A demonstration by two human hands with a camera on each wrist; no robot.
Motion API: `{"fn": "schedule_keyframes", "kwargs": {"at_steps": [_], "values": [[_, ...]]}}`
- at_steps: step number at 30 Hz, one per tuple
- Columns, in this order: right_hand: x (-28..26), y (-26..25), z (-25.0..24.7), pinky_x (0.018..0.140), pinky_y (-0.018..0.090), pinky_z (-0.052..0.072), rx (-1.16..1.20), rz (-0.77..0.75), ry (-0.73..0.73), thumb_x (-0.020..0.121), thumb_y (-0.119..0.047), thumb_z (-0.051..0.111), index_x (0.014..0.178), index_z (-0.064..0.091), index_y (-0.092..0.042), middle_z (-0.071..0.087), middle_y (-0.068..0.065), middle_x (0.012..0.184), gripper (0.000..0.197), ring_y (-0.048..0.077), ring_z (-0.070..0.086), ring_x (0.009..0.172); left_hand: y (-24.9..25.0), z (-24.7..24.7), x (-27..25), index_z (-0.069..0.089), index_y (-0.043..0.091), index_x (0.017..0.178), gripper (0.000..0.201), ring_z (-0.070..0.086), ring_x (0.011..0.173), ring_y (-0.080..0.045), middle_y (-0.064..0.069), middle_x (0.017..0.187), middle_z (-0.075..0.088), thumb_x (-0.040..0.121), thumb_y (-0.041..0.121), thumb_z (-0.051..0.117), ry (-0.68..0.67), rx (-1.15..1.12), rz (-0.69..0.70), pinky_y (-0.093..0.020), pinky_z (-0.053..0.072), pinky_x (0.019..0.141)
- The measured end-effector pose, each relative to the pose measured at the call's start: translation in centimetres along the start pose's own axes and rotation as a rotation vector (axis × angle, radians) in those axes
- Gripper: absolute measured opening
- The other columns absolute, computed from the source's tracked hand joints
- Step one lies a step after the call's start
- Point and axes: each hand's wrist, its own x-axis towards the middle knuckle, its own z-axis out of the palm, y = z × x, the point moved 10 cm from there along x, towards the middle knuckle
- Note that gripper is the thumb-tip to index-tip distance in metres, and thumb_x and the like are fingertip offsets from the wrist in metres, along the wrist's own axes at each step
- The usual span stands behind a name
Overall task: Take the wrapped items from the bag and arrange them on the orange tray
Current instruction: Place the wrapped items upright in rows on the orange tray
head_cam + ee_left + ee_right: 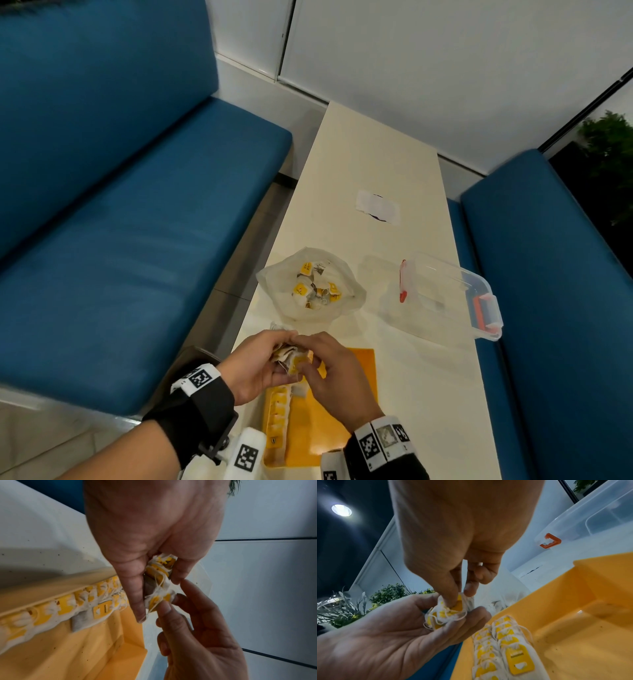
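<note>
**Looks like a cafe or canteen booth**

Long narrow cream table (370,164) squeezed between two blue padded benches (113,219), booth style, with white wall panels (445,68) behind and potted greenery (613,164) off to the side. Pretty much diner seating, not someone's home.

My right hand (337,378) covered the orange tray's (359,394) eleven o'clock corner; its near edge ran off frame at six o'clock. Print on the tea bags' (503,646) yellow tags was too blurred to read.
</note>
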Motion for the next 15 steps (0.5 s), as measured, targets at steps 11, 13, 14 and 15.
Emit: {"fn": "schedule_keyframes", "kwargs": {"at_steps": [11, 13, 14, 15], "values": [[-0.6, 0.7, -2.1, 0.073, 0.017, 0.049, -0.02, 0.062, 0.043, 0.088, -0.014, 0.068, 0.092, 0.071, -0.02, 0.055, -0.015, 0.089, 0.007, 0.006, 0.059, 0.079, -0.3, -0.7, 0.4, 0.064, 0.0, 0.116, 0.03, 0.075, 0.089, -0.034, -0.021, 0.098, 0.073, 0.101, 0.026, 0.06, 0.044, 0.008, -0.009, -0.038, 0.064, 0.079], [-0.8, 1.6, -3.7, 0.071, 0.012, 0.046, 0.077, 0.127, 0.135, 0.084, -0.008, 0.072, 0.084, 0.071, -0.018, 0.063, -0.012, 0.084, 0.01, 0.007, 0.061, 0.078, -0.4, -1.0, 0.4, 0.063, 0.0, 0.119, 0.033, 0.075, 0.1, -0.038, -0.024, 0.104, 0.075, 0.102, 0.027, 0.059, 0.052, 0.017, -0.015, -0.038, 0.064, 0.078], [-0.9, 2.6, -4.4, 0.069, 0.011, 0.046, 0.146, 0.211, 0.173, 0.082, -0.006, 0.074, 0.081, 0.07, -0.018, 0.066, -0.01, 0.08, 0.013, 0.006, 0.063, 0.077, -0.4, -1.1, 0.4, 0.063, -0.001, 0.121, 0.034, 0.074, 0.102, -0.038, -0.025, 0.107, 0.075, 0.102, 0.028, 0.058, 0.053, 0.022, -0.013, -0.038, 0.064, 0.077], [-0.9, 3.8, -4.8, 0.066, 0.012, 0.046, 0.212, 0.307, 0.185, 0.081, -0.005, 0.074, 0.08, 0.07, -0.018, 0.069, -0.008, 0.078, 0.013, 0.006, 0.063, 0.072, -0.3, -1.2, 0.4, 0.063, -0.001, 0.121, 0.035, 0.074, 0.102, -0.038, -0.027, 0.11, 0.074, 0.102, 0.028, 0.058, 0.055, 0.02, -0.009, -0.038, 0.064, 0.077]]}}
